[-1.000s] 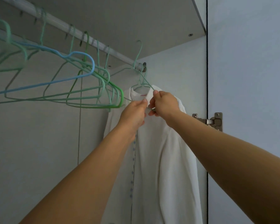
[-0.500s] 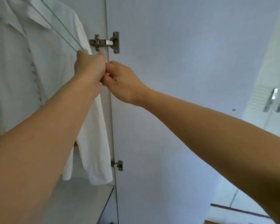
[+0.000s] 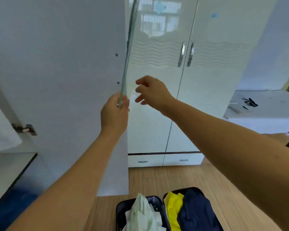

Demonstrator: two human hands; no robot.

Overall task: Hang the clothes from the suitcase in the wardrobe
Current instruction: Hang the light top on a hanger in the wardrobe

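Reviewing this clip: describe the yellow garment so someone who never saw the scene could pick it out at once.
Look at the open black suitcase on the wooden floor at the bottom of the view. In its right half the yellow garment lies crumpled against the centre divide, beside a dark navy garment. It is the only bright yellow item; the left half holds pale green clothes.

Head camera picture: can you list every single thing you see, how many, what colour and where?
hanger: one, pale green, seen edge-on, held up at centre
suitcase: one, black, open on the floor at the bottom
clothes: several, pale green, white, yellow and navy, in the suitcase
open wardrobe door: one, grey-white, left
closed wardrobe doors: two, glossy white, right of it
handles: two, silver, on those doors
hinge: one, metal, far left
floor: wood, brown
left hand: grip on the hanger
right hand: fingers loose, beside the hanger
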